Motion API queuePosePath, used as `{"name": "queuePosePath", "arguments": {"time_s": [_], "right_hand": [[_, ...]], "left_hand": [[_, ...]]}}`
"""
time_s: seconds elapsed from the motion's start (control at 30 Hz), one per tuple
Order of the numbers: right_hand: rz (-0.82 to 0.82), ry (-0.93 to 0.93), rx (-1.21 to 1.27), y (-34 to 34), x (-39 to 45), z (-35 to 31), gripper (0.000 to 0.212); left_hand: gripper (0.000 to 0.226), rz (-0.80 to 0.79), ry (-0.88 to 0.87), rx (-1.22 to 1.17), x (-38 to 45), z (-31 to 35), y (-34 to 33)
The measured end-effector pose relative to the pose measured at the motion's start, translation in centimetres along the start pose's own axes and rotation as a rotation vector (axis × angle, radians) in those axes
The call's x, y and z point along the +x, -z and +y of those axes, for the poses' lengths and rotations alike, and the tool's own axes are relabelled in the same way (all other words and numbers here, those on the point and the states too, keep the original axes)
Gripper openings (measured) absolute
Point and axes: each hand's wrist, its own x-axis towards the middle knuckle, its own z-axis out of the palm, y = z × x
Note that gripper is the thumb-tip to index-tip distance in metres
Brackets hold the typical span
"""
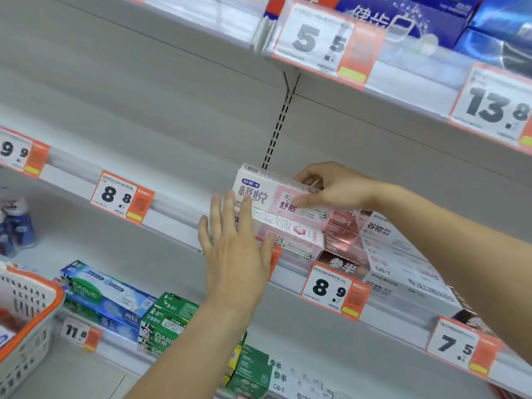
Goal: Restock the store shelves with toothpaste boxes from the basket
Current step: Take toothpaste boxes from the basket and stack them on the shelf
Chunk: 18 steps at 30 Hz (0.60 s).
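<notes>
1. The right hand [325, 187] pinched a pink-and-white toothpaste box [276, 197], thumb on its front face and fingers curled over its top edge.
2. That box sat at the front edge of the middle shelf [178, 217], resting on a second pink-and-white box [290, 240] beneath it.
3. The left hand [236, 249] was spread with straight fingers, its fingertips against the left ends of the two stacked boxes.
4. Rose-coloured boxes [342, 243] and white boxes [403, 254] stood just beside the stack, toward the shelf's right end.
5. A white basket with an orange rim [31, 309] was at the lower left; its contents could not be made out.
6. Blue and green toothpaste boxes [115, 300] lay on the lower shelf.
</notes>
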Motion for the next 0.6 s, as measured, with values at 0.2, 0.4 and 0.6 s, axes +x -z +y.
{"name": "queuePosePath", "arguments": {"time_s": [0.2,0.4,0.6], "right_hand": [[-0.017,-0.002,-0.130,0.1,-0.2,-0.5,0.052],[0.065,0.020,-0.164,-1.1,-0.6,-0.2,0.056],[0.611,0.272,-0.088,-1.8,-8.6,-0.5,0.036]], "left_hand": [[0.070,-0.109,0.024,-0.006,-0.5,0.3,0.0],[0.063,0.019,-0.016,-0.063,-0.7,1.2,0.7],[0.003,-0.091,-0.193,-0.457,-3.0,5.0,2.3]]}}
